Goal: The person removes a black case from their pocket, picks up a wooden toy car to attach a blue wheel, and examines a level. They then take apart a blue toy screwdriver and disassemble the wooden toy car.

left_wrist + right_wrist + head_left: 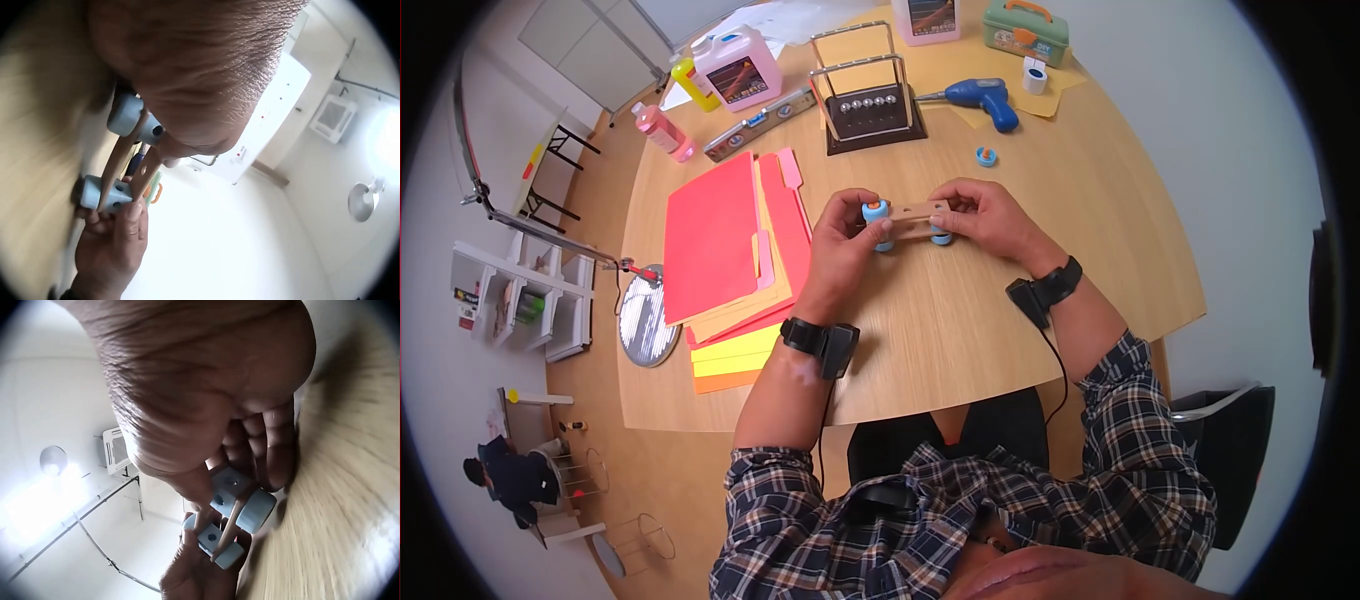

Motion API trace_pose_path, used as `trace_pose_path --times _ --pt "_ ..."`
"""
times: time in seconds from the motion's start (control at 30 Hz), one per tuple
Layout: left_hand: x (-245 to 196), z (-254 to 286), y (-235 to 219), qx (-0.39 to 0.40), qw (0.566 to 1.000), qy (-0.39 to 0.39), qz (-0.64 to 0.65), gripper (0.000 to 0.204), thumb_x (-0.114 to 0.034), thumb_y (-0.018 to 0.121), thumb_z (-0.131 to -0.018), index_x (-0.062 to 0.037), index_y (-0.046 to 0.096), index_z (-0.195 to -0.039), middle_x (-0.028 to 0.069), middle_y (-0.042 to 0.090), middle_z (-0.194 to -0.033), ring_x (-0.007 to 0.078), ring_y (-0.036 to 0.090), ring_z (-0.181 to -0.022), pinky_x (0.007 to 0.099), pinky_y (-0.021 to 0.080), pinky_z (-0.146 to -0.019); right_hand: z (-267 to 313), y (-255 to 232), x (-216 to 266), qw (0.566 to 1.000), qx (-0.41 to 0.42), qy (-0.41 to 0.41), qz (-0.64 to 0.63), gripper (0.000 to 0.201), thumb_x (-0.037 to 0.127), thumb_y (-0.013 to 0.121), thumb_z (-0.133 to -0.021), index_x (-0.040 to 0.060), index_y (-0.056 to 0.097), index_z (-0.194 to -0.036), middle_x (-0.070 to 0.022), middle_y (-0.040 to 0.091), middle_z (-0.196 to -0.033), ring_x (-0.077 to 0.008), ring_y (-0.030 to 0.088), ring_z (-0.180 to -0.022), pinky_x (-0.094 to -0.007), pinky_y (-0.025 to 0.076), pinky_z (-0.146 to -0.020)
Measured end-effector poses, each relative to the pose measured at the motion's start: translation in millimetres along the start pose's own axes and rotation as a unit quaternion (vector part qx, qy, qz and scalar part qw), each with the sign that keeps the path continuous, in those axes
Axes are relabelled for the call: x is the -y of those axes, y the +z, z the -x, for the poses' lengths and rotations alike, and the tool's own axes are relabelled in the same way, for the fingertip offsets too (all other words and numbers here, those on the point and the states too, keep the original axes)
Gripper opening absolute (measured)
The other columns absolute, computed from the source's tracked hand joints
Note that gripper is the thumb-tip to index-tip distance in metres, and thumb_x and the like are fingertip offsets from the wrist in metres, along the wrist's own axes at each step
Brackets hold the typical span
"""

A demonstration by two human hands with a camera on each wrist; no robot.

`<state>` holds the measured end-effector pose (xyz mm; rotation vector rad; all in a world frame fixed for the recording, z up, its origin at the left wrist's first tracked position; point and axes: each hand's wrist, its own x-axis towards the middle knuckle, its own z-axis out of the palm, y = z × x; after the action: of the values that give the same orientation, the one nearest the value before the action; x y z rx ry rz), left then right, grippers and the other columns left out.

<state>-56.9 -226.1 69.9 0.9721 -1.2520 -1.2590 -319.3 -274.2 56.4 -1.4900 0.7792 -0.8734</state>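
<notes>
Over the desk (945, 335), frame (911, 212) lies lengthwise left to right between my left hand (845, 238) and right hand (992, 214), neither nearer; both curled in, each pinching its own end.

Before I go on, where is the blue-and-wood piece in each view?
Head: piece just above centre, slightly right.
Left wrist: piece left of centre.
Right wrist: piece below centre, slightly right.
Shared landmark: table, around it in head, left side in left wrist, right side in right wrist.
</notes>
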Motion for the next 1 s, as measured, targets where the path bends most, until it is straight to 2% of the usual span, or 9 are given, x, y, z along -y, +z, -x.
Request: trace_pose_path --times 0.1,0.17,0.4,0.5,0.57,0.87,1.0 --pt "-6 3 3 -0.008 0.998 -0.022 -0.064 0.035 -0.005 0.078 -0.101 -0.006 0.061 -0.132 0.0067 0.073 -0.124 0.0149 0.069 -0.113 0.0319 0.057 -0.098 2 0 5 0.999 -0.024 -0.023 0.025 0.028 0.013 0.082 -0.099 -0.0011 0.074 -0.122 -0.0016 0.075 -0.099 -0.0088 0.068 -0.088 -0.0267 0.058 -0.078" --pt "-11 5 6 -0.018 0.993 -0.037 -0.107 0.033 -0.005 0.08 -0.1 -0.0049 0.063 -0.128 0.0058 0.072 -0.122 0.014 0.067 -0.113 0.0305 0.057 -0.097 6 -3 13 0.993 -0.019 -0.012 0.116 0.027 0.012 0.083 -0.097 0.0007 0.075 -0.121 -0.0039 0.075 -0.097 -0.0097 0.069 -0.089 -0.0282 0.058 -0.078" --pt "-24 12 7 -0.029 0.989 -0.036 -0.143 0.029 -0.002 0.084 -0.096 0.0008 0.07 -0.121 0.0071 0.075 -0.115 0.0149 0.073 -0.105 0.0287 0.061 -0.089 10 -3 23 0.987 -0.024 -0.051 0.153 0.027 0.011 0.083 -0.094 0.0018 0.077 -0.119 -0.0064 0.077 -0.097 -0.0139 0.071 -0.088 -0.0311 0.058 -0.08" --pt "-22 14 0 -0.01 0.993 -0.019 -0.113 0.026 0.003 0.083 -0.095 0.0037 0.073 -0.119 0.009 0.076 -0.114 0.0167 0.075 -0.105 0.0297 0.063 -0.091 10 -4 22 0.988 -0.013 -0.046 0.148 0.027 0.011 0.084 -0.093 0.002 0.077 -0.118 -0.0067 0.078 -0.098 -0.0151 0.072 -0.088 -0.0326 0.059 -0.081" --pt "-19 13 -6 0.01 0.99 0.009 -0.138 0.026 0.006 0.08 -0.096 0.004 0.074 -0.121 0.0107 0.077 -0.119 0.0181 0.075 -0.109 0.0313 0.063 -0.095 9 -4 20 0.99 -0.01 -0.045 0.134 0.029 0.011 0.085 -0.093 0.0019 0.077 -0.119 -0.0077 0.079 -0.099 -0.0151 0.073 -0.092 -0.0332 0.059 -0.083" --pt "-24 10 -23 0.076 0.969 0.033 -0.232 0.028 0.007 0.075 -0.099 0.0032 0.074 -0.126 0.0136 0.074 -0.136 0.0195 0.072 -0.122 0.0331 0.059 -0.105 6 -6 14 0.994 -0.002 -0.025 0.107 0.031 0.013 0.087 -0.092 0.0028 0.078 -0.12 -0.0071 0.08 -0.103 -0.0147 0.072 -0.094 -0.0321 0.059 -0.088" --pt "-22 9 -25 0.075 0.971 0.049 -0.221 0.029 0.005 0.076 -0.098 0.0026 0.074 -0.127 0.0124 0.074 -0.135 0.021 0.072 -0.123 0.0335 0.059 -0.105 4 -8 12 0.993 -0.006 -0.03 0.116 0.032 0.013 0.087 -0.092 0.003 0.077 -0.12 -0.0069 0.08 -0.104 -0.0143 0.072 -0.093 -0.0321 0.058 -0.089"
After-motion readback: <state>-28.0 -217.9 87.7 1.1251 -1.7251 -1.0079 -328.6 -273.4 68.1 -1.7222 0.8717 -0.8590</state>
